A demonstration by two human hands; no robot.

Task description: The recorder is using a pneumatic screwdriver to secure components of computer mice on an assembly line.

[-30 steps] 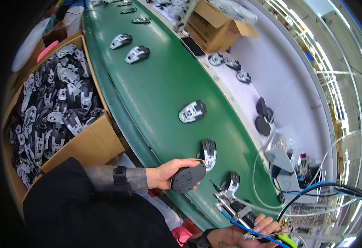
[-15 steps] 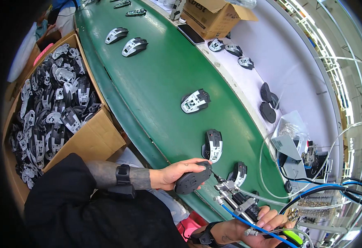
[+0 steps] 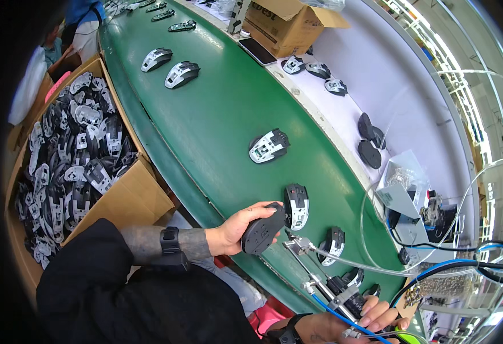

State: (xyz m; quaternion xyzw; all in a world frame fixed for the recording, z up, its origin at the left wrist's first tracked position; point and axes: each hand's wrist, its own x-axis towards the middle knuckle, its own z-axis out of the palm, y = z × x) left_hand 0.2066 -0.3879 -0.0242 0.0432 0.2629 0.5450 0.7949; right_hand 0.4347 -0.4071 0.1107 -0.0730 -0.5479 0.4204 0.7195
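Tipped more steeply than half a second ago, the black mouse base (image 3: 262,231) has turned in the left grip (image 3: 230,234), while the head of the hose-fed screwdriver (image 3: 337,292) has swung leftward. The left grip grasps the base by its edge, underside facing up, above the near side of the green conveyor belt (image 3: 217,137). The right grip (image 3: 377,316) is wrapped around the screwdriver, whose tip points at the base's right edge; whether they touch I cannot tell.

Just beyond, an upright black-and-grey mouse shell (image 3: 296,206) lies on the belt, with another (image 3: 333,245) to its right and two more partly behind the screwdriver.

To the left stands a large open cardboard carton (image 3: 119,200), heaped nearly to its rim with jumbled grey-and-black mouse shells (image 3: 82,152). At the right, a grey open-topped box (image 3: 399,200) holds a crinkled clear plastic bag (image 3: 405,176); its contents are too small to tell.

Farther along the belt lie a single mouse shell (image 3: 269,145) and a pair side by side. On the white ledge (image 3: 320,106), past a dark phone (image 3: 257,50), sits a smaller open-flapped carton (image 3: 280,30), its inside hidden.
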